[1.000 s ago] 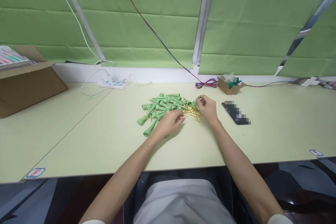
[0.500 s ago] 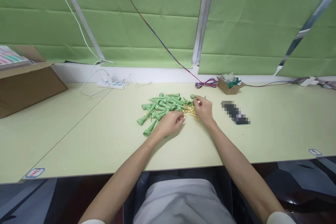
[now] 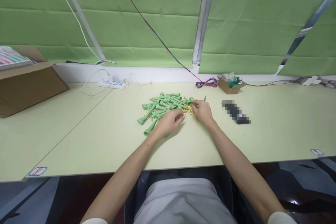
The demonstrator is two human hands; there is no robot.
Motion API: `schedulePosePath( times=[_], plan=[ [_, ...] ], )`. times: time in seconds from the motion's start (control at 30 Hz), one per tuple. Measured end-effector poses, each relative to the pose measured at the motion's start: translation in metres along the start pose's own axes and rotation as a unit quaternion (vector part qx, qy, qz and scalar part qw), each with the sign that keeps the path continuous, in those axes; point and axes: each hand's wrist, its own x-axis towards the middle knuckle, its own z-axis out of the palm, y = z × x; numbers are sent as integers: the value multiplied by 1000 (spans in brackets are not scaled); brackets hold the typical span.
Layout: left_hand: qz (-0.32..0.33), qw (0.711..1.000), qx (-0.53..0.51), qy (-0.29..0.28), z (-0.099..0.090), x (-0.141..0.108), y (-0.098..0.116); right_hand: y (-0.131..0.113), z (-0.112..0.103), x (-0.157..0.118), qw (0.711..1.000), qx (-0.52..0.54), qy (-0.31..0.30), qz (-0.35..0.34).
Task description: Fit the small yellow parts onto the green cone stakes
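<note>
A pile of green plastic spikes (image 3: 162, 105) with wide caps lies at the middle of the table. Small yellow pieces (image 3: 187, 109) are scattered at the pile's right side, between my hands. My left hand (image 3: 172, 120) rests at the near edge of the pile, fingers curled together; what they hold, if anything, is too small to name. At the right end of the pile my right hand (image 3: 202, 110) has its fingers closed on a green spike (image 3: 205, 98), whose pointed end shows beyond the knuckles.
On the table's far side are a power strip (image 3: 114, 83), a bundled cable (image 3: 207, 83) and a small open box (image 3: 229, 86) with plastic bags. A large cardboard box (image 3: 31, 85) stands at the left. A pixelated dark object (image 3: 235, 112) lies to the right.
My right hand has turned slightly and moved a little nearer, and the spike's tip now stands up more visibly behind it. My left hand has barely shifted.
</note>
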Motion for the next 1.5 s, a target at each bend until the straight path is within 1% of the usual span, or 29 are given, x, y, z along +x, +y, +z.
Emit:
schedulePosePath(
  times=[0.17, 0.27, 0.33, 0.4, 0.47, 0.53, 0.57, 0.63, 0.7, 0.87, 0.97, 1.07, 1.2, 1.33, 1.43, 1.5],
  plan=[
    [-32, 996, -68, 49, -10, 4, 1, 3, -2, 0, 1000, -21, -7, 5],
    [-60, 988, -108, 91, -16, 6, 2, 3, -4, -2, 1000, -24, -8, 4],
    [-75, 981, -142, 107, -18, 6, 2, -1, -6, -3, 1000, -16, 2, 1],
    [-91, 973, -173, 121, -19, 6, 1, -7, -7, -6, 1000, 0, 19, -12],
    [-106, 965, -195, 141, -19, 6, 0, -17, -5, -10, 998, 29, 32, -43],
    [-113, 958, -210, 162, -20, 6, -2, -30, 0, -16, 993, 83, 12, -79],
    [-113, 955, -214, 170, -20, 6, -2, -36, 3, -20, 990, 109, -14, -94],
    [-110, 953, -214, 182, -20, 6, -4, -50, 9, -30, 979, 143, -82, -118],
    [-108, 953, -208, 192, -20, 7, -4, -61, 13, -40, 973, 144, -124, -134],
    [-107, 955, -197, 194, -18, 6, -3, -77, 18, -58, 963, 124, -181, -158],
    [-109, 959, -183, 189, -17, 6, -3, -81, 20, -63, 956, 106, -216, -165],
    [-108, 962, -173, 183, -16, 6, -5, -83, 20, -65, 943, 117, -250, -187],
    [-109, 965, -156, 179, -15, 6, -6, -86, 18, -67, 926, 149, -272, -216],
    [-107, 967, -141, 182, -16, 6, -3, -86, 17, -65, 921, 180, -283, -198],
    [-97, 968, -106, 204, -17, 4, 2, -81, 16, -59, 927, 195, -267, -178],
    [-84, 968, -78, 221, -17, 3, 4, -74, 13, -53, 934, 211, -238, -161]
  ],
)
